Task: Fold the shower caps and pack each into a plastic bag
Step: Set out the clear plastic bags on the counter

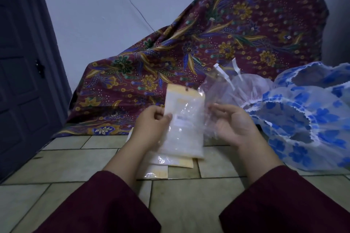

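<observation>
Head view: left hand (151, 119) pinches packed plastic bag (182, 125), white label w/ writing too blurred to read; right hand (232, 125) fingers loosely curled, empty.

**Tiled floor and what rests on it**

The pale tiled floor (189, 195) carries flat packed plastic bags (166, 164) lying overlapped (cream-edged). To the right sits a heap of blue-flowered shower caps (306, 119), with a clear bag (240, 85) just beside it. Behind, a batik cloth (189, 47) drapes down to the tiles.
</observation>
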